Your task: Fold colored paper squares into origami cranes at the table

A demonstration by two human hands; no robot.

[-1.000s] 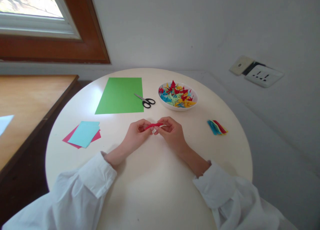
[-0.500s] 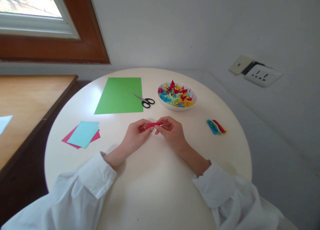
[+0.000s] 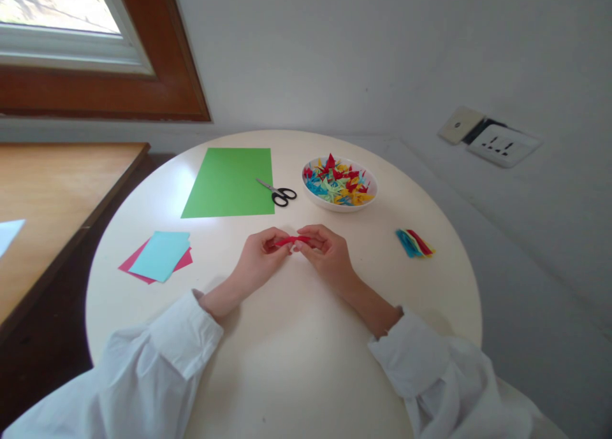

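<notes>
A narrow piece of folded red paper (image 3: 292, 240) spans the gap between my two hands, over the middle of the table. My left hand (image 3: 264, 253) pinches its left end between thumb and fingers. At the other end my right hand (image 3: 327, 254) is closed on it, thumb in front and fingers behind. Some white shows just under the red between the thumbs. The fingers cover both ends, so the full shape of the fold is hidden.
Beyond my hands, black-handled scissors (image 3: 281, 195) overlap a green sheet (image 3: 229, 183). A white bowl (image 3: 329, 204) holds several colourful paper cranes. Light blue paper (image 3: 160, 255) lies over pink paper (image 3: 131, 265) at left. Folded coloured strips (image 3: 415, 243) lie at right on the round table (image 3: 296, 362).
My right hand has shifted slightly left, closer to my left hand, and its fingertips sit further along the red paper. My left hand has hardly moved.
</notes>
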